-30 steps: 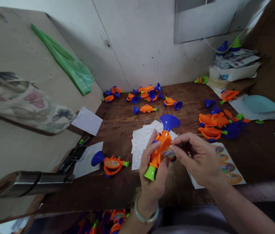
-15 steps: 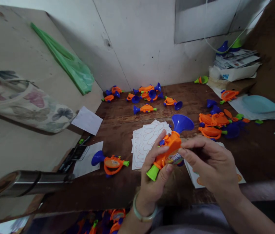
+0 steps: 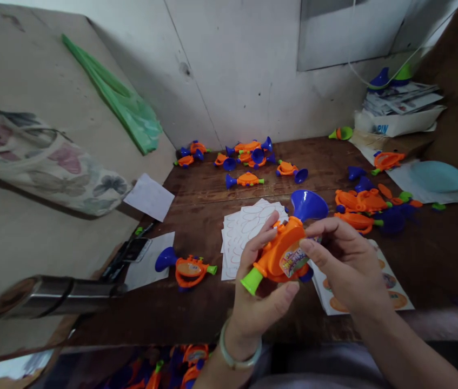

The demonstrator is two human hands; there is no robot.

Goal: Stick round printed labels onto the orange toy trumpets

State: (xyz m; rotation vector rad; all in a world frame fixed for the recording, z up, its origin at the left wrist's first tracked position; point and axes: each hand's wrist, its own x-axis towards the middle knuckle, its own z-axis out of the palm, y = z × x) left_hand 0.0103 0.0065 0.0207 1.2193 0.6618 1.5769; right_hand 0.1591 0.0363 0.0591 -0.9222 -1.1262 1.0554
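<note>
An orange toy trumpet (image 3: 283, 246) with a blue bell and a green mouthpiece lies tilted in my left hand (image 3: 259, 292), whose fingers wrap its far side while the thumb is lifted off the front. My right hand (image 3: 344, 265) pinches the edge of a colourful sticker (image 3: 293, 260) that lies partly on the trumpet's face. Beneath my right hand is a sheet of orange oval stickers (image 3: 397, 300). White sheets with oval outlines (image 3: 234, 243) lie behind my left hand.
Another toy trumpet (image 3: 190, 270) lies at the left beside a metal flask (image 3: 66, 297). Several trumpets (image 3: 249, 179) are at the back; orange and blue parts (image 3: 360, 200) and a light blue dish (image 3: 439, 175) are on the right. More toys (image 3: 194, 354) show below the table edge.
The trumpet has turned, showing more of its front face. My left thumb has come off it, and my right fingers have shifted along the sticker's edge. The view has shifted slightly.
</note>
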